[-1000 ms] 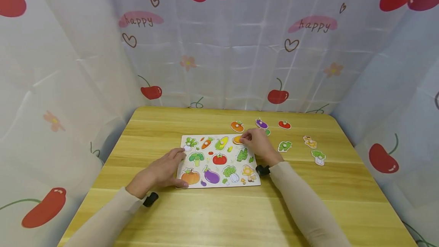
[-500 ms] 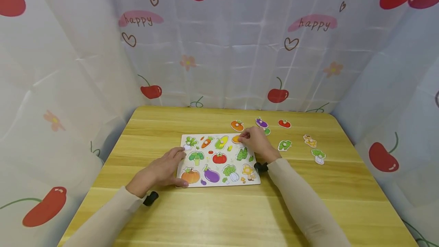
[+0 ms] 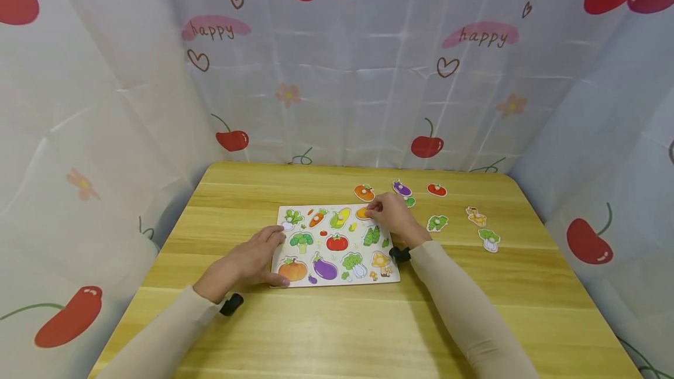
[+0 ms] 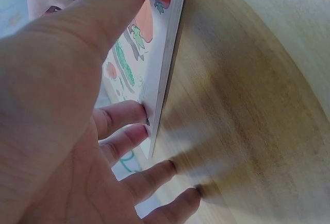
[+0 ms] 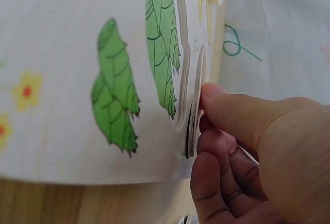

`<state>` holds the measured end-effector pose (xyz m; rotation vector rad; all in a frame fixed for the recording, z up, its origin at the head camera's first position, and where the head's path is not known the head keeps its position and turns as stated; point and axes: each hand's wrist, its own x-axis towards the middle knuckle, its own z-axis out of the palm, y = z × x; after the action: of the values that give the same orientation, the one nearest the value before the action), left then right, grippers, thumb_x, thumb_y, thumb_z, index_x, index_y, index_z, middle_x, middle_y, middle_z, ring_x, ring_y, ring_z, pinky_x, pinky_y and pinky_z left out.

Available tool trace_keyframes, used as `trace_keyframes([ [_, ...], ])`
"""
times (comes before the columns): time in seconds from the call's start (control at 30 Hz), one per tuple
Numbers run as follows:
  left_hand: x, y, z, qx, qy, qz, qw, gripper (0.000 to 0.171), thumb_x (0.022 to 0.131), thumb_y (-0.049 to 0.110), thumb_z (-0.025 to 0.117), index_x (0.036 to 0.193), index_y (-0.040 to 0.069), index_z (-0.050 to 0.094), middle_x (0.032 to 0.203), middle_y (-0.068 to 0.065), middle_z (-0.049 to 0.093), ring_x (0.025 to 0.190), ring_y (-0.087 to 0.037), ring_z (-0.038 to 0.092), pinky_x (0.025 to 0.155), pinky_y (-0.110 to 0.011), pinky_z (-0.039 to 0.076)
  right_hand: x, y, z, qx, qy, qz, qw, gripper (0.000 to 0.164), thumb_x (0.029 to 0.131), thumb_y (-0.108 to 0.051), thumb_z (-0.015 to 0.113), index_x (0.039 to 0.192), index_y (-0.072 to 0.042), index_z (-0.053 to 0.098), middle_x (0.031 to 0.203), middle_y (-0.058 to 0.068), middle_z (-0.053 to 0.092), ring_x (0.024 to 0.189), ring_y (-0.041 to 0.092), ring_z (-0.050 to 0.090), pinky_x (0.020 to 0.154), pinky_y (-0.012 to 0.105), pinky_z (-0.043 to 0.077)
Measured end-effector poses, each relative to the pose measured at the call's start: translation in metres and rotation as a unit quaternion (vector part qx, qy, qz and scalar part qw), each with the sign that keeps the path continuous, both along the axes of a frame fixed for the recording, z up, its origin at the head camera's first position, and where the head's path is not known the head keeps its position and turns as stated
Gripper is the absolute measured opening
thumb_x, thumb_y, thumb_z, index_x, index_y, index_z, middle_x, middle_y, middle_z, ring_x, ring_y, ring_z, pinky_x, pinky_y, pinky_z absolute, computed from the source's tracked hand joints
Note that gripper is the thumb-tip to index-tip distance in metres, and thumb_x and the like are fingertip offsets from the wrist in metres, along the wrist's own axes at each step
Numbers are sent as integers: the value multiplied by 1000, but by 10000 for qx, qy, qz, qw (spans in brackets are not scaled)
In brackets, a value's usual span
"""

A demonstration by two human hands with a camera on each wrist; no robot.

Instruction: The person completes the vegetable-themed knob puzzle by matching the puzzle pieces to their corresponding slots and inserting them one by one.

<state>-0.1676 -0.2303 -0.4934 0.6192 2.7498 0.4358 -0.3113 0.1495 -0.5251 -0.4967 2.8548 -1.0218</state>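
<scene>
A white vegetable puzzle board (image 3: 337, 282) lies on the table. My left hand (image 3: 253, 259) rests along its left edge, thumb on the near corner and fingers spread; in the left wrist view some fingertips touch the board's edge and others the table. My right hand (image 3: 395, 212) pinches an orange-yellow puzzle piece (image 3: 362, 213) at the board's far right corner. In the right wrist view that piece stands edge-on, tilted against the board, between thumb and fingers; its picture is hidden. Knobbed carrot (image 3: 318, 219) and corn (image 3: 340, 219) pieces sit in the board's far row.
Behind the board lie loose pumpkin (image 3: 364, 193), eggplant (image 3: 402, 188) and tomato (image 3: 436, 190) pieces. A green piece (image 3: 409, 202) is partly hidden by the right hand. Right of it are leafy green (image 3: 437, 224), mushroom (image 3: 476, 217) and bok choy (image 3: 489, 240) pieces. A printed curtain (image 3: 337, 75) encloses the table.
The right hand has shifted very slightly, still pinching the orange-yellow piece at the same corner. The left hand and board have not moved.
</scene>
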Motion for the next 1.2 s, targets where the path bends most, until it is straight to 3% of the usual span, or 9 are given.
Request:
trace_keyframes([
  [0.5,1,1,1,-62,-20,99,9999,117,93,60,97,174,-3,42,187,-26,33,169,-50,44,128,-72,52,1,-2,1,1,-345,-189,9992,12,109,-17,85,113,-7,87,104,10,82,95,23,70,89,34,62],
  [1.2,0,-1,0,-45,11,74,10000,116,94,58,97,174,-5,41,187,-27,32,170,-50,43,129,-69,52,1,4,-3,-33,-214,2,9998,12,111,-17,83,116,-7,86,103,9,81,92,21,69,83,30,58],
])
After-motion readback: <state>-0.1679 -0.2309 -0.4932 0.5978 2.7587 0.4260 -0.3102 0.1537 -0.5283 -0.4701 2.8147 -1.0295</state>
